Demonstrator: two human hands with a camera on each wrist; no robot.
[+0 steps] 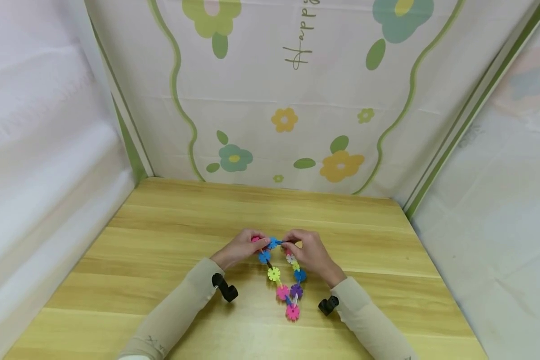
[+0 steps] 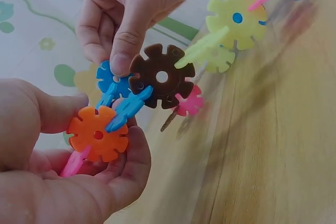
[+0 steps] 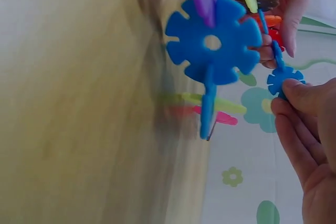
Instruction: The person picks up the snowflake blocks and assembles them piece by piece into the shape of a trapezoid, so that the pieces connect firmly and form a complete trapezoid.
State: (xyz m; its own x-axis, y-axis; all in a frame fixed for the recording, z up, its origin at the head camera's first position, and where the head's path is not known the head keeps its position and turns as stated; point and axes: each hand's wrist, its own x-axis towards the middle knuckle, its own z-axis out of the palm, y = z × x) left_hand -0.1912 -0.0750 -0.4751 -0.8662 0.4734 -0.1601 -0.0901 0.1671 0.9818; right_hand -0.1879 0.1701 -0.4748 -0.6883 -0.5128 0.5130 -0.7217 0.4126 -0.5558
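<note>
Notched plastic snowflake discs of several colours are joined in a chain, which loops toward the person in the head view. Its near end shows a pink disc [image 1: 293, 313], with a purple disc [image 1: 296, 290] and a yellow disc [image 1: 274, 274] further up. My left hand [image 1: 243, 248] holds the chain around an orange disc [image 2: 98, 134], thumb on one side and curled fingers beneath. Opposite it, my right hand [image 1: 312, 252] pinches a blue disc [image 3: 278, 81] between thumb and fingers. A brown disc [image 2: 161, 76] hangs between the hands in the left wrist view.
Both hands work over a wooden table [image 1: 171, 220]. White fabric walls with printed flowers enclose it at the back [image 1: 252, 95], left [image 1: 49, 125] and right [image 1: 499, 210]. Black wrist cameras sit at the left cuff [image 1: 225, 288] and right cuff [image 1: 328, 305].
</note>
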